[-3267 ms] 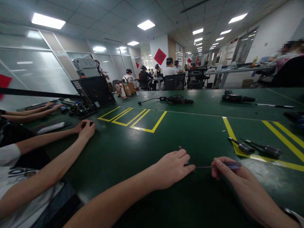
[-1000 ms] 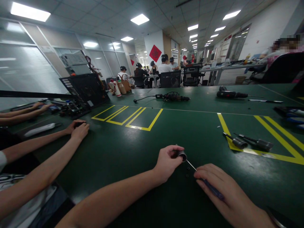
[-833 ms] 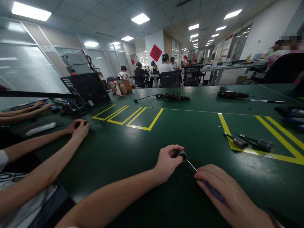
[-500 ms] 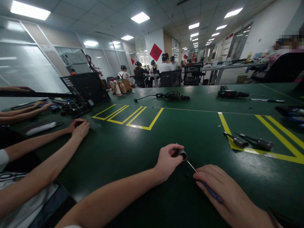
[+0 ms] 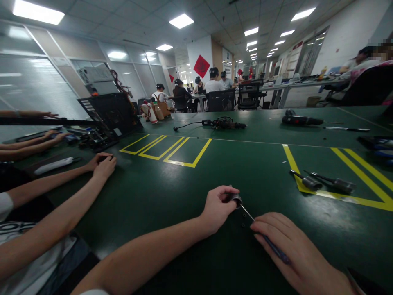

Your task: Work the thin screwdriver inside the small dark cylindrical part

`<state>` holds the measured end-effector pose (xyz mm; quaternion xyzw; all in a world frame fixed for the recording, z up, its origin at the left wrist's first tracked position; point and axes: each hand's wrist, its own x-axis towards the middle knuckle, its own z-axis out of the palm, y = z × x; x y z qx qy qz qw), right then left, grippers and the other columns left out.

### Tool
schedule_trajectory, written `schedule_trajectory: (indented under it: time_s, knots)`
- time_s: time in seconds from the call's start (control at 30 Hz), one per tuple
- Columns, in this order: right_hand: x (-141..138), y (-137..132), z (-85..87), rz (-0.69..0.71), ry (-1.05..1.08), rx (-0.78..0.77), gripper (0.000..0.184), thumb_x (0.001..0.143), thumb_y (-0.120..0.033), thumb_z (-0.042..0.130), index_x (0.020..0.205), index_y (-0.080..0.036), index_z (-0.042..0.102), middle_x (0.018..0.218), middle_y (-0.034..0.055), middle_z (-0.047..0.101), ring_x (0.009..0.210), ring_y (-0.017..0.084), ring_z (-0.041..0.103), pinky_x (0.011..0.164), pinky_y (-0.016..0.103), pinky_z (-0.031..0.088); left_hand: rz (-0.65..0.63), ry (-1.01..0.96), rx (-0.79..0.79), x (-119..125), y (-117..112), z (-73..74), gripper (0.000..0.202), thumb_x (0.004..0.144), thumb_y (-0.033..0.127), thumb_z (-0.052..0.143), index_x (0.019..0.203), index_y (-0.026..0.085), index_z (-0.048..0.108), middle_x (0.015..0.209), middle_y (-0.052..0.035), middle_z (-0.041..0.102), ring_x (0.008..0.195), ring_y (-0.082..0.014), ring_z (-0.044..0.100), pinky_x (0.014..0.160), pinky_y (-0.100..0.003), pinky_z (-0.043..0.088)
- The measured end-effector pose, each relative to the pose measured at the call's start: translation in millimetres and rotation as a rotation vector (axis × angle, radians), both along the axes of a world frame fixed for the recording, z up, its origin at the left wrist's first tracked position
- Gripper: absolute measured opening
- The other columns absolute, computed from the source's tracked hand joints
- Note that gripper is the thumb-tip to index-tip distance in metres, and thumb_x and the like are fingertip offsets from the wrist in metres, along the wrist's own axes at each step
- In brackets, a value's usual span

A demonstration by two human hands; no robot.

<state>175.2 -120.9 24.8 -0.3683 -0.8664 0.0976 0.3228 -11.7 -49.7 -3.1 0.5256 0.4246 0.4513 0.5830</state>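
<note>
My left hand (image 5: 218, 209) pinches a small dark round metal part (image 5: 235, 199) just above the green table (image 5: 159, 192). My right hand (image 5: 294, 254) is closed round a thin screwdriver with a blue handle (image 5: 270, 243). Its metal shaft slants up and left, and its tip touches the round part. One or two tiny dark screws (image 5: 242, 224) lie on the table under the shaft.
Two dark-handled screwdrivers (image 5: 322, 183) lie on a yellow floor-tape line at the right. A co-worker's arms (image 5: 61, 180) rest on the table at the left, next to a white tool (image 5: 53, 165) and an open black computer case (image 5: 107, 116). Power drivers (image 5: 299, 120) lie further back.
Since 3.3 s ago my left hand lifted the round part and my right hand swung the screwdriver from level to slanting into it. Over the last second nothing visibly moved.
</note>
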Motion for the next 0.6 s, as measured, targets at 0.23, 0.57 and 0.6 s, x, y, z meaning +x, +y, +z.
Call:
schedule_trajectory:
  time_s: [0.23,0.57,0.6]
  knots:
    - [2.3,1.6,8.4,-0.155,0.291,-0.299,0.019,0.086,-0.032,0.049,0.077,-0.024,0.063,0.075,0.0029,0.066,0.071,0.019,0.064,0.064,0.030,0.054,0.041,-0.038,-0.056,0.1,2.2,6.3,0.027,0.068,0.001,0.063,0.092,0.013,0.065,0.091,-0.0065,0.066,0.088,-0.0198,0.064,0.081,-0.039,0.053]
    - [4.5,15.8,0.4,-0.363,0.721,-0.777,0.035,0.086,-0.049,0.047,0.066,-0.023,0.060,0.063,0.0017,0.060,0.065,0.020,0.057,0.062,0.031,0.046,0.040,-0.041,-0.109,-0.2,-0.5,19.6,0.033,0.069,-0.006,0.057,0.094,0.014,0.065,0.096,-0.0064,0.065,0.095,-0.0207,0.062,0.086,-0.036,0.050]
    - [4.2,14.5,0.3,-0.355,0.692,-0.765,0.036,0.087,-0.049,0.046,0.066,-0.023,0.061,0.064,0.0018,0.060,0.065,0.020,0.057,0.062,0.031,0.045,0.037,-0.041,-0.109,0.0,-0.4,19.8,0.033,0.069,-0.006,0.056,0.094,0.014,0.065,0.095,-0.0062,0.065,0.095,-0.0204,0.062,0.086,-0.036,0.050]
